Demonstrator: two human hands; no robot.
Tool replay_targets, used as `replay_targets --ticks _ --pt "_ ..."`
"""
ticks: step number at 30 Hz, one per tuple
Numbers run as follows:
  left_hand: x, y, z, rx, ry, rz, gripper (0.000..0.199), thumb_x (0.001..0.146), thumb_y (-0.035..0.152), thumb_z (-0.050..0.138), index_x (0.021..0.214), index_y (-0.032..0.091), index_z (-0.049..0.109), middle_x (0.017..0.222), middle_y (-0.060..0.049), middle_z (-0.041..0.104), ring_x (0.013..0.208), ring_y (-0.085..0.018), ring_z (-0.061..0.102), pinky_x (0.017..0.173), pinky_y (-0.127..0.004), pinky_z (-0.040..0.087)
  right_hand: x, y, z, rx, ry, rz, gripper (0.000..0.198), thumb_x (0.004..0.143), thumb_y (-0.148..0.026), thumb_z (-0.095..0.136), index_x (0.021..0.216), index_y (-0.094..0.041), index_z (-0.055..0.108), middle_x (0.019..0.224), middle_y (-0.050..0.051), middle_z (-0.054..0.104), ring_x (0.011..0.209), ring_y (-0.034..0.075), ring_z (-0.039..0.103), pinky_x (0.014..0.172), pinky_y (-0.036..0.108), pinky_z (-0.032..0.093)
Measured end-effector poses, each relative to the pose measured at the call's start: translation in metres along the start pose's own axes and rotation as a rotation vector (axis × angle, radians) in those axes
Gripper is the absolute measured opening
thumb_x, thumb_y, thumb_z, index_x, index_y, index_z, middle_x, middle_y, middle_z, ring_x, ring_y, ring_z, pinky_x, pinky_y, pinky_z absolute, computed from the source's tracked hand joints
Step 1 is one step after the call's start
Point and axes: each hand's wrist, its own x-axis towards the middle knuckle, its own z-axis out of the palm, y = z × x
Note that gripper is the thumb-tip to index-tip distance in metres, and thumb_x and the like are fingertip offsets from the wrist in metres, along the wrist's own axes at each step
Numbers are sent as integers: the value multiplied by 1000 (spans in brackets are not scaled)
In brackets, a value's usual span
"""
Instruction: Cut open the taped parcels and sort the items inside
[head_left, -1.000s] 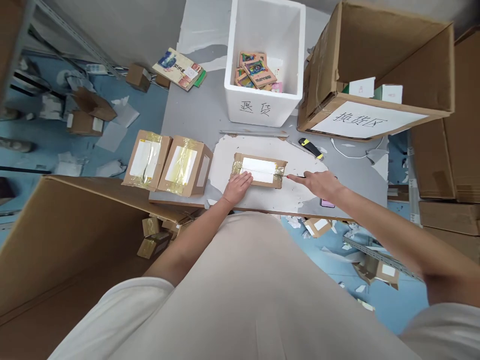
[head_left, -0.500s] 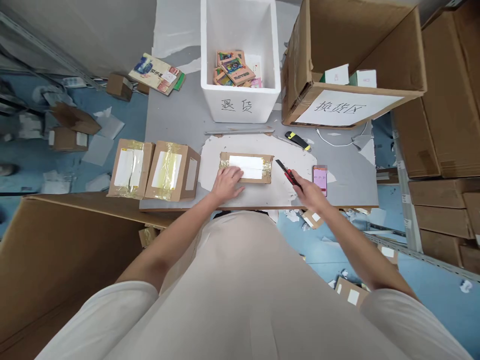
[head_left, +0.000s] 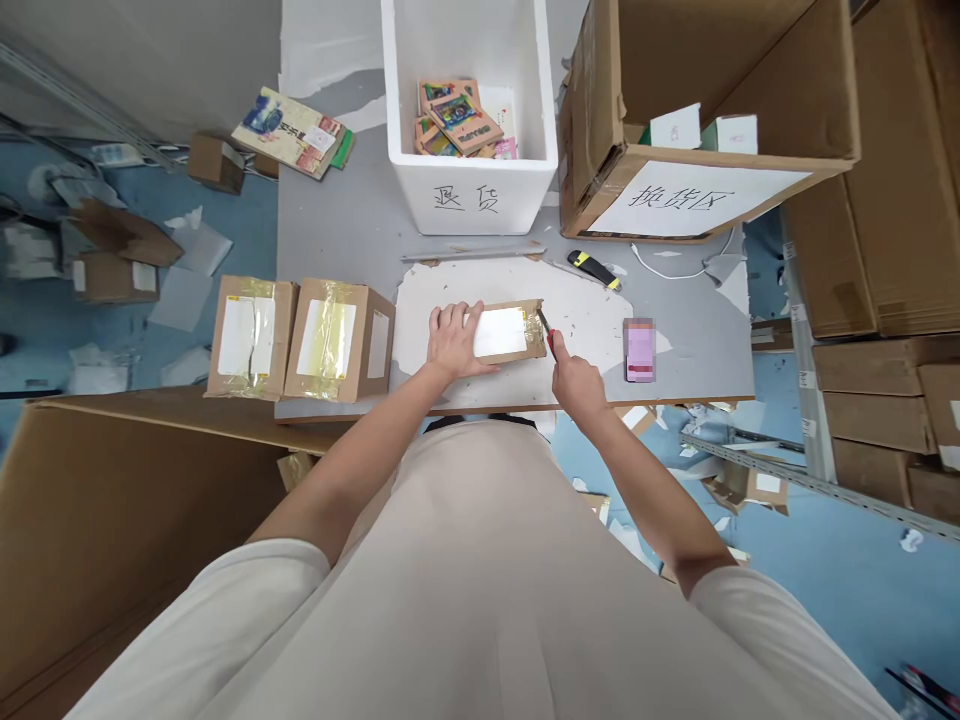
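Observation:
A small flat cardboard box [head_left: 501, 332] with a white label and tape lies on the table in front of me. My left hand [head_left: 454, 342] grips its left end, fingers over the far side and thumb along the near side. In my right hand [head_left: 579, 385] is a red and black utility knife [head_left: 550, 340], wrapped in the fingers. Its blade points up and left and meets the taped right end of the box; whether it has cut in I cannot tell.
Two taped boxes [head_left: 324, 340] stand at the table's left. Behind are a white foam bin [head_left: 466, 200] holding books and a large open carton [head_left: 690, 195]. A yellow-black cutter [head_left: 594, 270], a phone [head_left: 640, 350] and a white cable [head_left: 669, 275] lie to the right.
My right hand has brought the knife left to the box's right end. My left hand has shifted from resting on top to holding the left end, and the box is slightly turned.

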Motion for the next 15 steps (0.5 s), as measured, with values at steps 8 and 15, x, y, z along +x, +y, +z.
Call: replay_targets --ticks 8,15 --pt "-2 9 -9 57 -111 -75 117 56 68 73 148 14 27 137 -21 40 127 -40 35 114 -56 9 -10 -10 -11 -105 -98 14 74 91 -13 38 155 -20 2 89 14 66 83 27 65 69 33 47" --pt "-2 13 -15 121 -177 -109 123 55 71 71 152 13 19 139 -21 39 128 -39 34 114 -53 8 -23 2 6 -96 -208 -5 66 91 -12 42 152 -23 20 91 15 68 85 28 66 70 33 45"
